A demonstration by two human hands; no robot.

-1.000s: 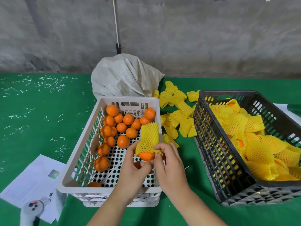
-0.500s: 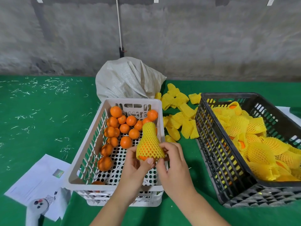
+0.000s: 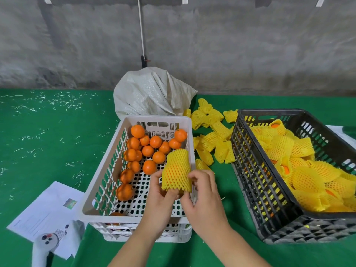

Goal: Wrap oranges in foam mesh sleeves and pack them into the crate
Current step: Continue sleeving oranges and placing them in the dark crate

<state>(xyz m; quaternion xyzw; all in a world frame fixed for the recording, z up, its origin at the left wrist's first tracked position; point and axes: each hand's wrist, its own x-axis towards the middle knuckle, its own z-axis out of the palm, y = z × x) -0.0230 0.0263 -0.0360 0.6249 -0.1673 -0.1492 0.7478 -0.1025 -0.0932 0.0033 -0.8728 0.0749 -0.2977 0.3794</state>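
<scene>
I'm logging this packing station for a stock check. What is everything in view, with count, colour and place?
white crate: one, white, centre, on the green surface
loose oranges: about seventeen, orange, inside the white crate
black crate: one, black, right
wrapped oranges: a heap, yellow mesh, in the black crate
empty foam sleeves: a pile, yellow, between the crates
sack: one, off-white, behind the white crate
papers: a few sheets, white, lower left
controller: one, white, lower left on the papers
sleeved orange: one, yellow mesh over orange, held above the white crate
left hand: grips the sleeved orange from below
right hand: pinches the sleeve's right edge
</scene>
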